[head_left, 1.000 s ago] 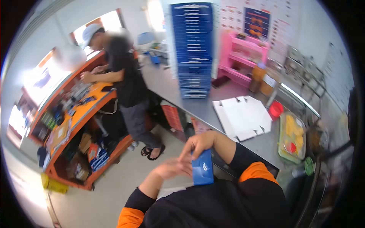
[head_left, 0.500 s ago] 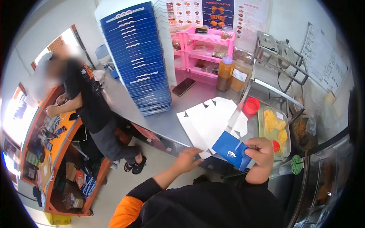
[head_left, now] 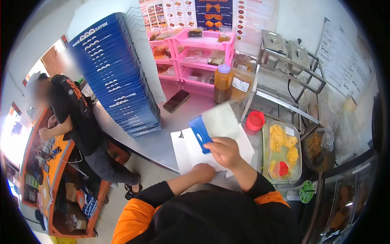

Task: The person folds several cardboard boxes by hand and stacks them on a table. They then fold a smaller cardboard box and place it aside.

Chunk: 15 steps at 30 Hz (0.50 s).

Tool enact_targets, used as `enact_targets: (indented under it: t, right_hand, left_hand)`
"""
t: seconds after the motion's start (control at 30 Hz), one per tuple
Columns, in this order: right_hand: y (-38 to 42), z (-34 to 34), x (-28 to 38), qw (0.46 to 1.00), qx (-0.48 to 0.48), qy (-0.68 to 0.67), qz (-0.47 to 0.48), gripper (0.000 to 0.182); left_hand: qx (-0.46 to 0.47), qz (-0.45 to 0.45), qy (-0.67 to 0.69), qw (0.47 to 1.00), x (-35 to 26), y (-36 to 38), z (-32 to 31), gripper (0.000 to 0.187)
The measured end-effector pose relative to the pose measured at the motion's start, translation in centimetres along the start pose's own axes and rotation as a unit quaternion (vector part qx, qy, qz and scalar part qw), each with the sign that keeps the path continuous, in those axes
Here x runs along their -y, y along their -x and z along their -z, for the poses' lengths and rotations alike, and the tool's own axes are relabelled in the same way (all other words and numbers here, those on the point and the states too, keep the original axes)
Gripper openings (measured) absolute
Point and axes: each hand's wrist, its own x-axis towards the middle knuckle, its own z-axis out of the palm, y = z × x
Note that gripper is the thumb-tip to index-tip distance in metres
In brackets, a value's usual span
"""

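My right hand [head_left: 226,151] grips a flat box blank [head_left: 214,124], blue on one face and white on the other, and holds it tilted above a pile of white flat blanks [head_left: 185,148] on the steel counter [head_left: 162,122]. My left hand [head_left: 202,172] rests on the near edge of that pile, fingers curled down; I cannot see whether it pinches a sheet.
A tall stack of blue boxes [head_left: 118,81] stands at the left of the counter. Behind are a dark phone [head_left: 176,101], a sauce bottle [head_left: 222,83], pink shelves [head_left: 191,49], a red cup [head_left: 256,120] and a clear food tray [head_left: 282,151]. Another person [head_left: 73,118] stands at the orange desk [head_left: 48,171].
My view swung from the desk toward the counter. My right hand carried the blue blank up over the white pile, and my left hand came down onto the pile's near edge.
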Motion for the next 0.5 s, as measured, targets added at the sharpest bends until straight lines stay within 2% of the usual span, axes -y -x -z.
enact_targets:
  t: [0.03,0.07,0.17,0.27,0.37,0.5]
  right_hand:
    - [-0.1,-1.1,-1.0,0.999,0.021,0.03,0.003,0.019]
    - [0.3,-2.8,-3.0,0.997,0.062,0.042,0.001,0.018]
    - [0.2,-7.0,-7.3,0.952,0.24,0.115,-0.154,0.024]
    - [2.0,-9.7,-8.8,0.941,0.23,0.235,-0.083,0.039]
    - [1.7,-7.9,-5.6,0.939,0.294,0.027,-0.175,0.047]
    - [2.9,-3.0,-2.8,0.921,0.306,-0.118,-0.209,0.047]
  left_hand:
    - [0.032,0.007,-0.015,0.999,-0.1,0.9,0.0,0.02]
    - [0.021,0.016,0.0,1.0,-0.1,1.6,0.0,0.019]
    - [0.004,0.039,0.036,0.999,-0.6,2.8,-0.2,0.016]
    - [0.009,0.04,0.074,0.996,-0.2,2.8,-0.4,0.018]
    - [0.025,-0.048,0.139,0.989,1.2,2.4,-1.5,0.019]
    - [0.031,-0.108,0.209,0.971,2.3,0.9,-2.9,0.026]
